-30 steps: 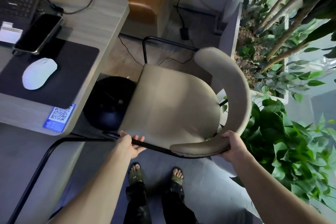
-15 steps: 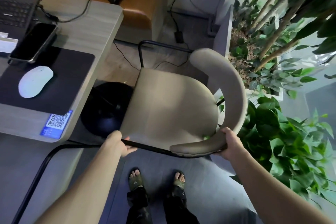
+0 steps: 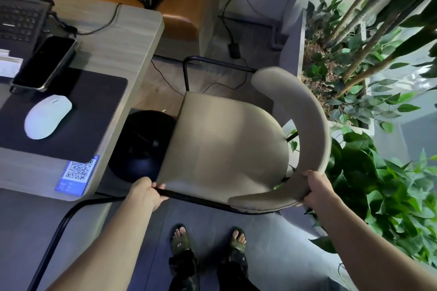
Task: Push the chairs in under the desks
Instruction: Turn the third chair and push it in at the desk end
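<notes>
A beige padded chair (image 3: 227, 144) with a curved backrest and black metal frame stands in front of me, to the right of a light wooden desk (image 3: 123, 54). Its seat faces the desk's right edge and lies outside it. My left hand (image 3: 146, 192) grips the black frame bar at the seat's near left corner. My right hand (image 3: 315, 190) holds the near end of the curved backrest.
On the desk lie a white mouse (image 3: 47, 116) on a dark mat, a phone (image 3: 45, 61) and a laptop (image 3: 19, 19). A black round bin (image 3: 142, 144) sits between desk and chair. Leafy plants (image 3: 378, 172) crowd the right. Cables run across the floor behind.
The chair and both hands have shifted slightly left toward the desk. My left hand's fingers have closed tighter round the frame bar.
</notes>
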The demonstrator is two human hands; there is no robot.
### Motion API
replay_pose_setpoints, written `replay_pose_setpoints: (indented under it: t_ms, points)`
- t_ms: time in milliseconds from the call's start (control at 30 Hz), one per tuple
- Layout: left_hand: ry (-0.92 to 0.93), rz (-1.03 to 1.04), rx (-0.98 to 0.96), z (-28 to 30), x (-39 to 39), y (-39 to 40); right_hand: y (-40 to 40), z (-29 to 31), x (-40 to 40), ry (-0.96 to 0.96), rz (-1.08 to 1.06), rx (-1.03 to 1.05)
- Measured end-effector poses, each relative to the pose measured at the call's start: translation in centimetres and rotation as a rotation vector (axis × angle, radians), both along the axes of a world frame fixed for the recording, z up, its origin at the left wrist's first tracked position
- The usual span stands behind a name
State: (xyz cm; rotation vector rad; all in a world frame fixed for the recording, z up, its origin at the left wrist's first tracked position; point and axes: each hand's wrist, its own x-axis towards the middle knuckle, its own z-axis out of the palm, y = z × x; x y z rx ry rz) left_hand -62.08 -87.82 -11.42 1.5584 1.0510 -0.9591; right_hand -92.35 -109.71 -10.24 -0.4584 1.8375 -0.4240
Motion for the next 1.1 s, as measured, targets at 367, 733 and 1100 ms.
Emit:
replay_pose_setpoints:
  t_ms: [367, 733, 1100]
  points:
    - [-0.038, 0.065, -0.057, 0.1, 4.8, 1.5, 0.5, 0.0, 5.5, -0.068, 0.121, -0.069]
    - [-0.095, 0.051, -0.070, -0.3, 4.4, 2.1, 0.8, 0.1, 7.8, -0.029, 0.115, 0.042]
    - [-0.127, -0.047, -0.094, -0.5, 5.1, 0.4, -1.3, 1.0, 8.9, 0.001, 0.127, 0.022]
